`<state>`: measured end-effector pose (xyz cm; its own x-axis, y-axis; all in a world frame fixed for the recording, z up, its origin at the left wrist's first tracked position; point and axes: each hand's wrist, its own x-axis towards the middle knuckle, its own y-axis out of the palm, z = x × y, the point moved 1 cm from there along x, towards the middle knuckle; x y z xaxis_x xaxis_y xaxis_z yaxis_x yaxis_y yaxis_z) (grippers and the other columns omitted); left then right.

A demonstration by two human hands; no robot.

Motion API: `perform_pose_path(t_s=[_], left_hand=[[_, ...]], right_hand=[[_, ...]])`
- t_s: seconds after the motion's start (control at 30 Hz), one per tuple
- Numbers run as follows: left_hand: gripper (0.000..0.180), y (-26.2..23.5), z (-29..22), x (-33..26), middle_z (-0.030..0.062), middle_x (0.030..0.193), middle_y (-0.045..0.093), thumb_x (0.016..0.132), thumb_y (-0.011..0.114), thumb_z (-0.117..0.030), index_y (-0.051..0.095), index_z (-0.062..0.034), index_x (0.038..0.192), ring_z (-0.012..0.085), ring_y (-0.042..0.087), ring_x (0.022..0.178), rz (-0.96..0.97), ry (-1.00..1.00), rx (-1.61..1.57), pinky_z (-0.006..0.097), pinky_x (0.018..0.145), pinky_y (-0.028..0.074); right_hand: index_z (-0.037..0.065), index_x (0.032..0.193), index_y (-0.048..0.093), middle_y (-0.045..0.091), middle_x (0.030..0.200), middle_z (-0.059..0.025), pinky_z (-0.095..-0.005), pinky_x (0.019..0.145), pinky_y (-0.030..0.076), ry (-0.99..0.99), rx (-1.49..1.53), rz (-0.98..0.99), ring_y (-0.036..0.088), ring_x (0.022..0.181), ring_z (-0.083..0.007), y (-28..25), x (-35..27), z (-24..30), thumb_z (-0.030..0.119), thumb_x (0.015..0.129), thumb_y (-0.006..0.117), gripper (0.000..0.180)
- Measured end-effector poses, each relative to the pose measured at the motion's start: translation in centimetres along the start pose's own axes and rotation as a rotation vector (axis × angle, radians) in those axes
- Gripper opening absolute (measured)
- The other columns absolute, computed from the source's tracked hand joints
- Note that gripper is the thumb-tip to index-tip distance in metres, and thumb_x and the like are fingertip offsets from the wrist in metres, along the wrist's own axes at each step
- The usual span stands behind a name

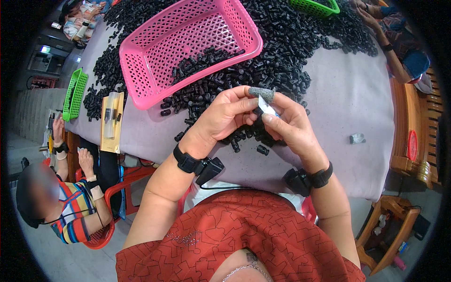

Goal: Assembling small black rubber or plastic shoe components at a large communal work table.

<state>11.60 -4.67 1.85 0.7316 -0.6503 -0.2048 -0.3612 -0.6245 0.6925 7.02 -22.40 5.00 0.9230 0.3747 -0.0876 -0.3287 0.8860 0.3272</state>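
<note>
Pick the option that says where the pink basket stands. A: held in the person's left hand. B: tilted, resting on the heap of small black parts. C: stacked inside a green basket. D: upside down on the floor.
B: the pink basket sits tilted on the heap of black parts, with some parts inside it; both hands work in front of it.

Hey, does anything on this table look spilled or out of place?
The pink basket sits tilted on a loose heap of small black parts spread over the table. One small grey piece lies apart.

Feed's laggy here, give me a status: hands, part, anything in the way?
Left hand and right hand both pinching a small white blade. Black parts heaped beyond. Pink basket clear of hands.
</note>
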Motion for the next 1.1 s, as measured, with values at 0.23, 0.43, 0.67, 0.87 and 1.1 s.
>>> perform_pose_path(t_s=[0.23, 0.43, 0.67, 0.87, 1.1], left_hand=[[0.016, -0.09, 0.12, 0.07, 0.0018, 0.089, 0.063, 0.093, 0.060, -0.013, 0.059, -0.0061, 0.107, 0.0081, 0.060, 0.069, -0.010, 0.007, 0.001, 0.021, 0.064, 0.053], [0.015, 0.05, 0.08, 0.04, 0.0025, 0.089, 0.063, 0.094, 0.057, -0.013, 0.058, -0.0058, 0.108, 0.0082, 0.060, 0.070, -0.008, 0.012, 0.015, 0.022, 0.064, 0.052], [0.023, -0.28, 0.21, 0.08, 0.0025, 0.094, 0.064, 0.093, 0.060, -0.017, 0.058, -0.0047, 0.112, 0.0080, 0.061, 0.073, 0.027, 0.023, 0.041, 0.020, 0.065, 0.052], [0.023, -0.18, 0.14, 0.12, 0.0029, 0.094, 0.064, 0.092, 0.060, -0.015, 0.058, -0.0036, 0.112, 0.0087, 0.062, 0.074, 0.060, 0.014, 0.047, 0.021, 0.066, 0.053], [0.022, -0.78, 0.19, 0.25, 0.0058, 0.095, 0.064, 0.092, 0.058, -0.008, 0.057, -0.0018, 0.113, 0.0125, 0.064, 0.079, 0.035, 0.010, -0.017, 0.025, 0.071, 0.056]], right_hand=[[0.002, 0.131, 0.048, 0.057, 0.087, 0.0031, -0.0164, 0.051, 0.035, 0.016, -0.054, -0.017, 0.044, 0.063, -0.0016, 0.18, 0.01, 0.13, 0.013, 0.089, 0.060, 0.045], [0.001, 0.131, 0.048, 0.055, 0.088, 0.0031, -0.0165, 0.051, 0.034, 0.006, -0.123, -0.052, 0.043, 0.062, -0.0011, 0.36, -0.04, 0.06, 0.013, 0.089, 0.059, 0.044], [0.002, 0.130, 0.050, 0.055, 0.086, 0.0037, -0.0163, 0.051, 0.034, 0.007, -0.167, -0.053, 0.043, 0.062, -0.0010, 0.28, -0.08, 0.11, 0.013, 0.090, 0.059, 0.043], [0.002, 0.130, 0.050, 0.055, 0.084, 0.0035, -0.0161, 0.050, 0.033, -0.005, -0.183, -0.062, 0.043, 0.061, -0.0010, 0.14, -0.08, -0.15, 0.015, 0.090, 0.060, 0.043], [0.005, 0.134, 0.047, 0.059, 0.086, 0.0032, -0.0170, 0.058, 0.039, 0.021, -0.123, -0.026, 0.047, 0.070, -0.0016, 0.34, -0.17, 0.34, 0.011, 0.090, 0.059, 0.046]])
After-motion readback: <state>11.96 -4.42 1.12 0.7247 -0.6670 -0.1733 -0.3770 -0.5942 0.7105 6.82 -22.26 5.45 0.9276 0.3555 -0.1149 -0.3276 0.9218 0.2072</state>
